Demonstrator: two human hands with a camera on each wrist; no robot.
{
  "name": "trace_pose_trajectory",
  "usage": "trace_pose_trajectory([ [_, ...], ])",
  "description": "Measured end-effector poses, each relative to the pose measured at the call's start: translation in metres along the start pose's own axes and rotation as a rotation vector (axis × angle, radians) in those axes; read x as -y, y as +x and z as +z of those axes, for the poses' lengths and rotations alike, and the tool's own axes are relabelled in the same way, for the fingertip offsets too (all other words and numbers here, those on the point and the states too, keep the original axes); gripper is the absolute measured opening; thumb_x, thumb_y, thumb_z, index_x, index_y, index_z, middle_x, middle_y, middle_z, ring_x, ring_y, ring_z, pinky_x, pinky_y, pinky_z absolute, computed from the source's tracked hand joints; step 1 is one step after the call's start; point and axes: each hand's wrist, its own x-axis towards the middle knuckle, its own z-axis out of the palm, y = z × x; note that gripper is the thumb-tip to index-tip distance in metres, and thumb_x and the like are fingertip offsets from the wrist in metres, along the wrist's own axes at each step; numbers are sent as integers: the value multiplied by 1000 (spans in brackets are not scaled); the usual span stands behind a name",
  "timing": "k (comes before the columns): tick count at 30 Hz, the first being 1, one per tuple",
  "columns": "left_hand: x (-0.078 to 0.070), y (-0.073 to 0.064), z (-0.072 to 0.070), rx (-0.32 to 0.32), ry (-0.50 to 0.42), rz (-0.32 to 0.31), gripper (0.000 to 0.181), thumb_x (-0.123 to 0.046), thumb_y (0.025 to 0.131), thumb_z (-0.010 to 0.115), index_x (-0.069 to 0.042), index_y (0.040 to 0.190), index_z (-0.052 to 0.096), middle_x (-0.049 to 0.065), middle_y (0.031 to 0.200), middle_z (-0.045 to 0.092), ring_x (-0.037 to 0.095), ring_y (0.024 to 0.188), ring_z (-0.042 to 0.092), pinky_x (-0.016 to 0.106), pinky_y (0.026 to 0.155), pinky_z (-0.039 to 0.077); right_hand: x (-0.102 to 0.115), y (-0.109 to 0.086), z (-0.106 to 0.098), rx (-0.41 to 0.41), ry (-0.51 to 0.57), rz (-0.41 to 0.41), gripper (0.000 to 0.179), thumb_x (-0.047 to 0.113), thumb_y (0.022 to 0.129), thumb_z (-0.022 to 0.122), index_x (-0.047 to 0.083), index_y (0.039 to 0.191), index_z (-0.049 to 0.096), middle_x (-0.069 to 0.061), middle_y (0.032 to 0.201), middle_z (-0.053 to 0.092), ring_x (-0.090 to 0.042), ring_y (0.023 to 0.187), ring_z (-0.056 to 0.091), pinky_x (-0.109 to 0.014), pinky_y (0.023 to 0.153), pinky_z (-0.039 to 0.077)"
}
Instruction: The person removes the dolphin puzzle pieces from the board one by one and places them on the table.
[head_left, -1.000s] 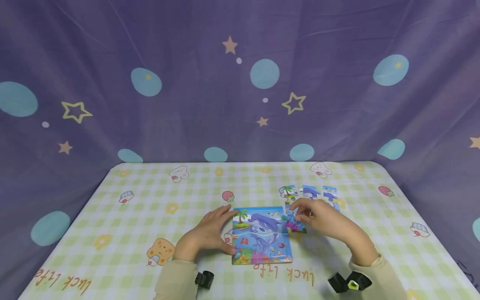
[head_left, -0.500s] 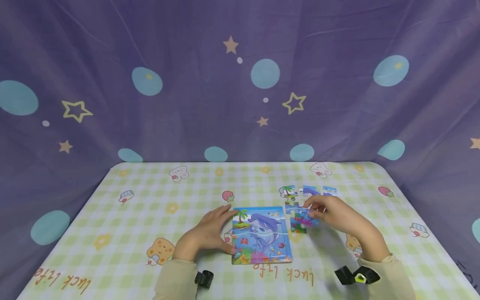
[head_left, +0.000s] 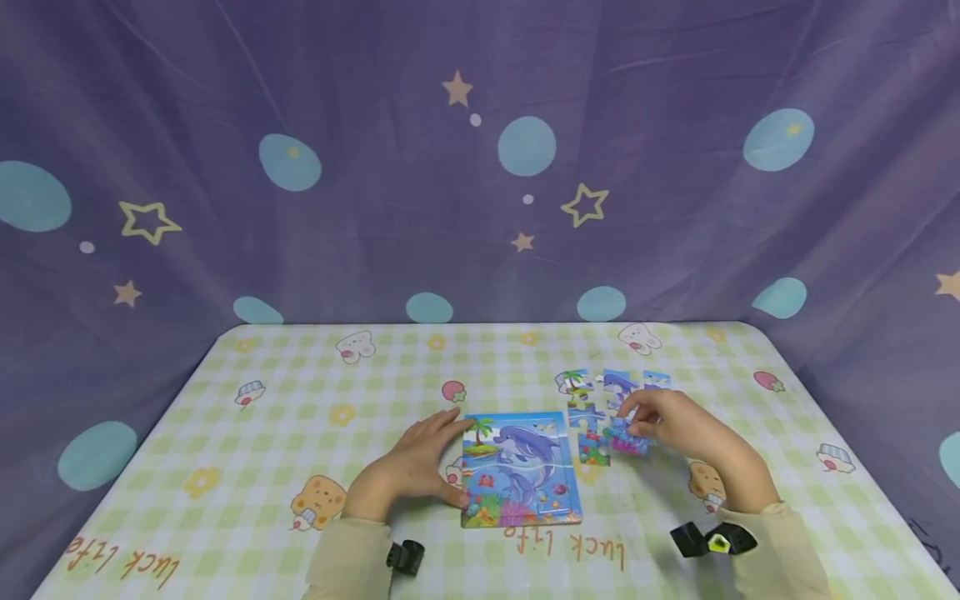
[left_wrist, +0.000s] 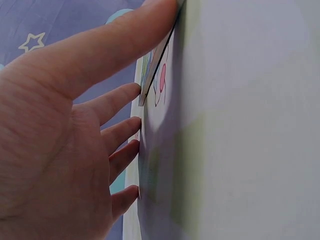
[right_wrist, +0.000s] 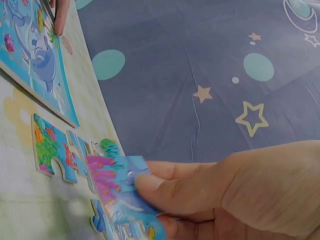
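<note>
A puzzle piece (right_wrist: 120, 192), blue with a pink coral print, was held tilted just above the tablecloth, pinched at its far edge between thumb and fingers. It was positioned just beside a loose piece (right_wrist: 52, 150) printed with green and orange coral, which lay flat on the cloth. A puzzle board (head_left: 521, 468) with a dolphin picture, a palm tree and a blue border lay flat near the table's front edge, and its left edge was touched by straight fingers.
</note>
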Motion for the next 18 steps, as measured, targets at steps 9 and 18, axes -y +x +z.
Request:
trace_pose_trajectory([
  [9,0,0,1,1,-3,-10,110,-39,60,94,-10,151,40,16,161,23,40,147,18,58,119,10,-12,0,4,51,31,56,11,0,89,70,6,98,70,2,78,65,-11,69,58,-27,60,49],
  [18,0,0,1,-1,-2,-9,109,-38,60,94,-10,151,41,16,161,24,40,147,19,57,119,11,-26,3,10,56,31,77,10,-1,88,70,5,96,69,2,76,61,-10,67,51,-25,60,45],
])
